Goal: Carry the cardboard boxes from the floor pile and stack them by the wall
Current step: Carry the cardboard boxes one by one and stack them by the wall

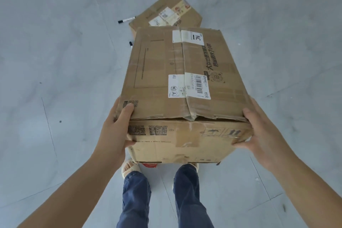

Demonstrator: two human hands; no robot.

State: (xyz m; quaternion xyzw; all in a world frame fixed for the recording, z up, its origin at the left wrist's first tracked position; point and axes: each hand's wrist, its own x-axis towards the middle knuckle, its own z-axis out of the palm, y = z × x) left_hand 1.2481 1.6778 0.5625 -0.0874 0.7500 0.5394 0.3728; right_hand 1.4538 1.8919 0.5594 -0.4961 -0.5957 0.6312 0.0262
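Observation:
A large brown cardboard box [181, 87] with white shipping labels and taped flaps is lifted in front of me, above my feet. My left hand [114, 131] grips its near left corner, thumb on top and fingers curled round the side. My right hand [259, 127] grips the near right corner the same way. A second, smaller cardboard box [166, 13] with stickers lies on the floor just beyond the lifted one, partly hidden by it.
Grey tiled floor [55, 61] spreads all round. A black-capped marker pen [126, 20] lies left of the far box, and another pen [131, 44] peeks out beside the held box. My legs in blue trousers [137, 194] and sandals stand below.

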